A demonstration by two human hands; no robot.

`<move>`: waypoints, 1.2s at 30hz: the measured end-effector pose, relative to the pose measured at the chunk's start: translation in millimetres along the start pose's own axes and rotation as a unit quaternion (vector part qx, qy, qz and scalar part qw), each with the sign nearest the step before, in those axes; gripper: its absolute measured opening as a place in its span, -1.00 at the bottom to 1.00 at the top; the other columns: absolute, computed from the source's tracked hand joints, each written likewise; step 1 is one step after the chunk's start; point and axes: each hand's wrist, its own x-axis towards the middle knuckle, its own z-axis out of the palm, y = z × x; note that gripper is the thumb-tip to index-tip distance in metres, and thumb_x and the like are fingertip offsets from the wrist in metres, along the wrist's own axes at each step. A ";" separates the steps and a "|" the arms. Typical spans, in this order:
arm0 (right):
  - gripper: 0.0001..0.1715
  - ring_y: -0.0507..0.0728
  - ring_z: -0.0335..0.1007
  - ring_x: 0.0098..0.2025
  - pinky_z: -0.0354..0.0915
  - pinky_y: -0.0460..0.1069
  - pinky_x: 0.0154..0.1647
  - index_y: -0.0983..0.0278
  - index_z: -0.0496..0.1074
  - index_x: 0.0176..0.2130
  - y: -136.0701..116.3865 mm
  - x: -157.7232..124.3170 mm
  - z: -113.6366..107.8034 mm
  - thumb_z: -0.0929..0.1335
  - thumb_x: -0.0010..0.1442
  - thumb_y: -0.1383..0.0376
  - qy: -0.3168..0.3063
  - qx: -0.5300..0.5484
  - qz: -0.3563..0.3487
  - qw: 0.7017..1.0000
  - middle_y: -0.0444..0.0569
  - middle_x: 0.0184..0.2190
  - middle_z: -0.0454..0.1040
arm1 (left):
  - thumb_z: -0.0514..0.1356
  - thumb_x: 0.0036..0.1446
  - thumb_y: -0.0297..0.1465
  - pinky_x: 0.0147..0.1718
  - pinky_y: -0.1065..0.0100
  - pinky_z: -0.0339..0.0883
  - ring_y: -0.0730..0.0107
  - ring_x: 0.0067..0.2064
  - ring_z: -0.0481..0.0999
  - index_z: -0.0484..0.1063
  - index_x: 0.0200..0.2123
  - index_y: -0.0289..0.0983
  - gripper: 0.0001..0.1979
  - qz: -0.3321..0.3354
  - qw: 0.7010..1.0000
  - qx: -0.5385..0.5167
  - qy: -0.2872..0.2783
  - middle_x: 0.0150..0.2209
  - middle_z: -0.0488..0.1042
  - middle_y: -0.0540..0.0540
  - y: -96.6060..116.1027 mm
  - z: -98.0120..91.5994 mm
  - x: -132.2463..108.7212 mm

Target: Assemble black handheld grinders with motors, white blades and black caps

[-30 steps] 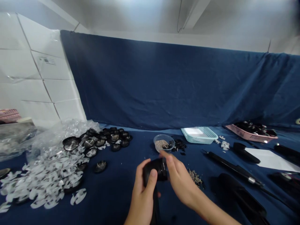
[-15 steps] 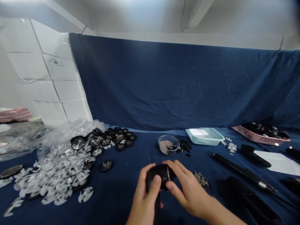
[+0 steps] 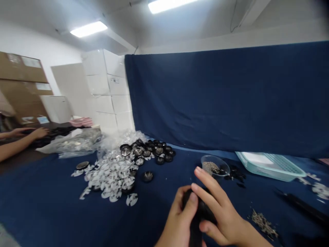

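My left hand [image 3: 180,216] is closed around a black plastic housing with a handle [image 3: 195,230], its thumb lying over the upper part. Against the right side of this housing rests my right hand [image 3: 223,212], index finger stretched up and thumb low, gripping across its rounded end. Fingers hide much of the housing. Just beyond the hands stands a clear round tub [image 3: 215,165] holding small screws and dark bits. A heap of small screws [image 3: 264,223] lies to the right of my right hand.
White plastic pieces [image 3: 110,178] are piled at left, with black round caps [image 3: 154,149] behind. A single cap [image 3: 147,176] lies nearer. At right are a turquoise basket [image 3: 277,168] and a black electric screwdriver [image 3: 303,206]. Another person's hands [image 3: 33,133] work at far left.
My view has swung left, bringing cartons and another person's arms into sight. Both hands still have the black housing; my right fingers have straightened and shifted over its end.
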 end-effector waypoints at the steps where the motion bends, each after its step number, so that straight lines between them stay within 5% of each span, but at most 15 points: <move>1: -0.33 0.40 -0.10 0.36 0.00 0.32 0.31 0.20 -0.01 0.36 -0.5 1.6 7.3 0.18 0.35 0.10 0.008 0.013 -0.008 1.000 0.03 0.39 -0.14 | 0.13 0.09 0.10 -0.69 0.40 0.33 0.42 -0.62 0.41 0.33 0.02 -0.20 -0.40 0.010 1.000 0.002 0.007 -0.38 0.49 -0.06 -1.0 -1.0 -2.9; 4: -0.48 0.32 0.10 0.29 0.13 0.29 0.26 0.14 0.17 0.28 -12.3 9.8 34.0 0.13 0.37 0.21 0.087 0.114 0.169 0.975 0.01 0.30 0.13 | 0.16 0.08 0.07 -0.64 0.44 0.31 0.41 -0.53 0.43 0.31 0.06 -0.17 -0.41 0.070 0.996 0.030 0.050 -0.26 0.49 -0.12 -5.9 -6.2 -6.4; 6: -0.53 0.28 0.25 0.21 0.25 0.27 0.20 0.13 0.29 0.19 -22.9 16.7 49.0 0.09 0.40 0.14 0.130 0.181 0.358 0.907 0.02 0.19 0.31 | 0.20 0.06 0.04 -0.59 0.44 0.33 0.36 -0.43 0.44 0.30 0.07 -0.17 -0.40 0.099 0.992 0.041 0.073 -0.17 0.47 -0.16 -9.6 -13.4 -4.1; 8: -0.51 0.26 0.33 0.15 0.33 0.27 0.13 0.12 0.30 0.17 -29.1 23.3 56.3 0.07 0.41 0.08 0.129 0.207 0.446 0.861 0.04 0.13 0.38 | 0.21 0.05 0.05 -0.59 0.42 0.32 0.36 -0.44 0.43 0.29 0.07 -0.17 -0.39 0.094 0.993 0.029 0.072 -0.16 0.46 -0.16 -12.9 -22.9 -0.2; 10: -0.46 0.30 0.24 0.22 0.30 0.29 0.15 0.13 0.18 0.26 -29.2 28.3 55.7 0.12 0.38 0.06 0.090 0.184 0.388 0.899 0.08 0.22 0.26 | 0.14 0.09 0.08 -0.61 0.39 0.31 0.38 -0.52 0.41 0.30 0.05 -0.19 -0.41 0.078 0.995 0.008 0.056 -0.27 0.47 -0.11 -14.8 -32.2 2.7; 12: -0.38 0.34 0.06 0.31 0.18 0.31 0.23 0.15 0.05 0.32 -26.2 31.3 51.4 0.21 0.34 0.12 0.033 0.136 0.227 0.964 0.06 0.33 0.06 | 0.10 0.11 0.10 -0.54 0.35 0.35 0.36 -0.52 0.43 0.35 -0.02 -0.21 -0.43 0.079 0.996 -0.006 0.043 -0.37 0.48 -0.08 -14.8 -38.9 2.4; 15: -0.41 0.30 0.06 0.31 0.19 0.26 0.25 0.15 0.06 0.33 -25.5 33.6 50.8 0.18 0.35 0.30 0.024 0.097 0.098 0.990 0.01 0.31 0.11 | 0.14 0.11 0.07 -0.38 0.34 0.38 0.30 -0.38 0.49 0.41 -0.09 -0.21 -0.49 0.109 0.993 -0.005 0.045 -0.35 0.50 -0.09 -11.9 -43.6 -4.5; 21: -0.47 0.23 0.40 0.08 0.41 0.17 0.05 0.17 0.21 0.26 -37.9 45.8 74.9 0.15 0.34 0.38 0.159 0.090 0.148 0.972 0.03 0.05 0.46 | 0.20 0.12 -0.01 0.00 0.26 0.32 0.11 -0.05 0.50 0.41 0.02 -0.18 -0.50 0.189 0.975 0.041 0.113 -0.02 0.52 -0.19 -5.1 -57.2 -15.9; 26: -0.57 0.15 0.48 -0.07 0.46 0.06 -0.08 0.19 0.33 0.16 -32.1 77.9 99.8 0.15 0.36 0.34 0.126 0.190 0.157 0.961 0.03 -0.11 0.51 | 0.31 0.00 -0.01 0.15 0.15 0.21 0.05 0.09 0.44 0.46 -0.05 -0.14 -0.50 0.158 0.981 -0.072 0.091 0.03 0.50 -0.16 -4.4 -86.0 -1.6; 28: -0.63 0.13 0.49 -0.11 0.46 0.04 -0.11 0.19 0.36 0.11 -32.8 96.2 113.6 0.18 0.37 0.31 0.119 0.198 0.190 0.954 0.01 -0.16 0.51 | 0.44 -0.23 -0.03 0.09 0.15 0.29 0.01 0.06 0.48 0.46 -0.07 -0.16 -0.36 0.128 0.982 -0.119 0.078 -0.01 0.53 -0.17 -3.3 -104.1 3.6; 30: -0.58 0.16 0.42 0.03 0.41 0.08 0.02 0.18 0.25 0.20 -38.2 113.3 125.3 0.16 0.39 0.23 0.123 0.194 0.210 0.950 0.05 0.00 0.45 | 0.53 -0.38 -0.15 -0.04 0.11 0.40 -0.07 -0.03 0.54 0.45 -0.06 -0.20 -0.27 0.100 0.982 -0.136 0.087 -0.09 0.58 -0.21 3.6 -132.2 5.9; 33: -0.43 0.24 0.13 0.29 0.27 0.18 0.20 0.12 0.04 0.31 -46.4 119.2 127.2 0.13 0.39 0.07 0.120 0.188 0.202 0.954 0.04 0.29 0.14 | 0.45 -0.12 -0.39 -0.19 0.11 0.46 -0.04 -0.16 0.61 0.41 -0.01 -0.31 -0.43 0.051 0.972 -0.142 0.183 -0.19 0.60 -0.25 33.5 -199.1 6.5; 36: -0.54 0.22 0.36 0.13 0.46 0.07 -0.01 -0.09 0.25 0.19 -38.2 80.9 106.4 0.25 0.31 0.06 0.097 0.098 0.215 0.967 -0.09 0.20 0.28 | 0.20 0.20 -0.45 -0.35 0.19 0.47 0.08 -0.24 0.60 0.41 -0.01 -0.39 -0.71 0.074 0.935 -0.131 0.320 -0.21 0.57 -0.21 79.7 -275.7 9.1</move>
